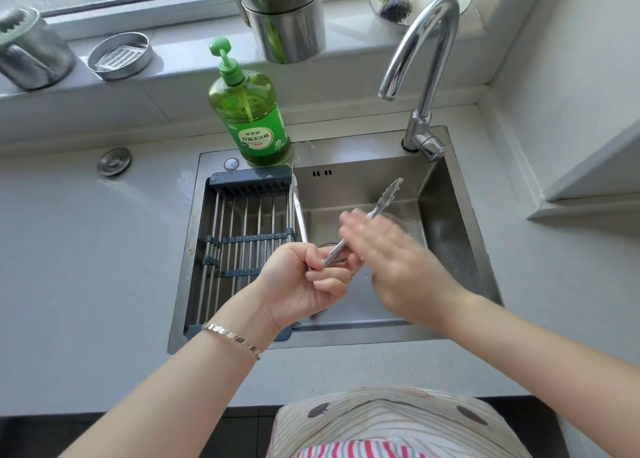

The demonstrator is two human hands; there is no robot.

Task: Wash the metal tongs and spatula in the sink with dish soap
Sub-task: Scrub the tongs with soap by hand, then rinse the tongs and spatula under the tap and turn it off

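Over the steel sink (446,222), my left hand (304,277) grips the hinge end of the metal tongs (388,196), whose scalloped tips point up and to the right. My right hand (391,253) lies across the middle of the tongs with straight, motion-blurred fingers touching the metal. A long metal piece (298,211) lies along the right edge of the drying rack; I cannot tell whether it is the spatula. The green dish soap bottle (251,111) with a pump stands on the sink's back rim.
A grey roll-up drying rack (242,235) covers the sink's left half. The chrome faucet (422,76) arches over the back right, with no water running. Steel cups (287,17), a round tin (119,55) and a dish brush (391,1) line the window ledge.
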